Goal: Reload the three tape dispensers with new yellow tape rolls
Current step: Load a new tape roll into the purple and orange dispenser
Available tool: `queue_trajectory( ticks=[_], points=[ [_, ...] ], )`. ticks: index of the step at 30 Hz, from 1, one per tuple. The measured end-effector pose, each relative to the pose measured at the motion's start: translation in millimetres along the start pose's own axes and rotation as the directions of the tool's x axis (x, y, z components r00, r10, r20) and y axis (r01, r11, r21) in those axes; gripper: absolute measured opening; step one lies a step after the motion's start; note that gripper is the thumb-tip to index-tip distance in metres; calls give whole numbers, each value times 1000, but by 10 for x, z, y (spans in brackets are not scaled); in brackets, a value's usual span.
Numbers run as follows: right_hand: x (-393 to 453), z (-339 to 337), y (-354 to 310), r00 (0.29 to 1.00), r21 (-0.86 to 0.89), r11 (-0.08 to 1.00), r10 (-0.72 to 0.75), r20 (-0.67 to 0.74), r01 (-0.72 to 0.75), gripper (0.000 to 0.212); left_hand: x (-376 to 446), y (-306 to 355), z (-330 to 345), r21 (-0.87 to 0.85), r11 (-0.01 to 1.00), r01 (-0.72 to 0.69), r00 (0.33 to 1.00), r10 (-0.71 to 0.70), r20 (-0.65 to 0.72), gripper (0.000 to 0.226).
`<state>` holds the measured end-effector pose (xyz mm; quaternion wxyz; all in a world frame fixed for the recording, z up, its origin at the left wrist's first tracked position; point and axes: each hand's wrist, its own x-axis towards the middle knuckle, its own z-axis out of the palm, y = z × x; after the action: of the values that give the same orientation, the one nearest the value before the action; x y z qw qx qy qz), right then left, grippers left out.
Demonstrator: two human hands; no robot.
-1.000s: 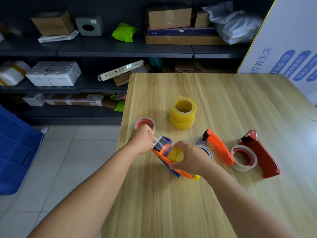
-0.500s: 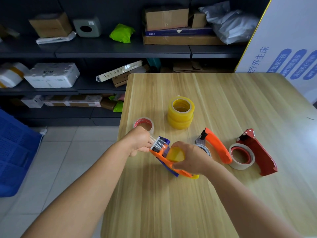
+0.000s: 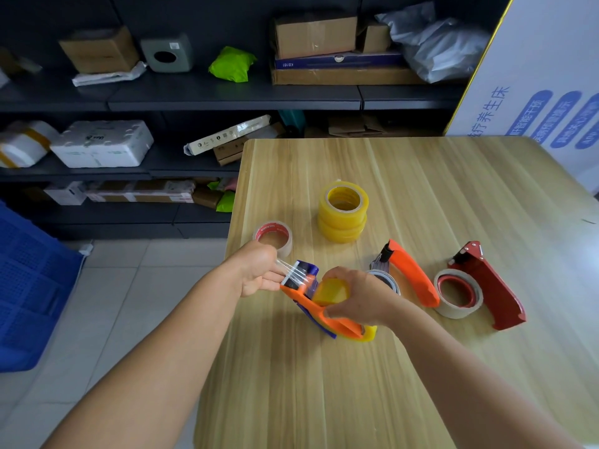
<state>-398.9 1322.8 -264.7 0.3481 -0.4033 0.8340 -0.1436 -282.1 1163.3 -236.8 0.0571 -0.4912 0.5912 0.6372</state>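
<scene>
1. Since the earlier frame the left hand (image 3: pixel 259 270) has drawn the tape end further out past the dispenser (image 3: pixel 319 307) cutter.
2. Progress: first dispenser holds a yellow roll (image 3: pixel 330 291), threading unfinished. Orange dispenser (image 3: pixel 411 270) and red dispenser (image 3: pixel 492 286), beyond the right fingers, keep old rolls; two spare yellow rolls (image 3: pixel 343 210) wait stacked.
3. Right hand (image 3: pixel 359 294): fingers curled over roll and frame.
4. Left fingers pinched together on the tape end.

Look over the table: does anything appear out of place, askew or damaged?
Only slightly: the upper roll of the yellow tape stack sits off-centre on those beneath. Nothing looks spilled or broken; the clear tape roll lies flat near the table's left edge.
</scene>
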Motion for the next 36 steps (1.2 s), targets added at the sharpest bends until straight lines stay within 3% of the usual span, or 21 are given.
queue_trajectory(
  ticks=[6, 10, 15, 19, 25, 29, 32, 36],
  points=[
    [13, 37, 15, 1000, 11, 1000, 12, 9, -12, 60, 42, -58, 18, -30, 1000, -8, 1000, 7, -27, 36],
    [-41, 34, 14, 1000, 3, 1000, 2, -21, -2, 57, 112, -105, 31, -49, 991, -125, 984, 117, -137, 20],
    [-64, 42, 10, 1000, -44, 999, 12, -17, -13, 61, 154, -117, 69, 121, 963, -239, 946, 259, -193, 20],
    [-72, 42, -56, 999, -185, 982, 46, 3, -44, 70, 152, -115, 135, 222, 938, -265, 932, 308, -189, 19],
    [25, 295, -212, 982, -265, 961, 31, -185, -80, 77, 143, -96, 199, 367, 879, -303, 902, 389, -187, 21],
    [86, 403, -277, 944, -224, 974, -34, -328, -43, 66, 137, -111, 206, 474, 819, -323, 874, 451, -182, 24],
    [109, 450, -272, 936, -169, 985, -38, -351, -24, 60, 142, -139, 218, 555, 760, -339, 845, 505, -175, 24],
    [121, 492, -238, 924, -122, 992, -33, -380, -14, 60, 146, -132, 267, 540, 740, -401, 802, 569, -184, 23]
  ],
)
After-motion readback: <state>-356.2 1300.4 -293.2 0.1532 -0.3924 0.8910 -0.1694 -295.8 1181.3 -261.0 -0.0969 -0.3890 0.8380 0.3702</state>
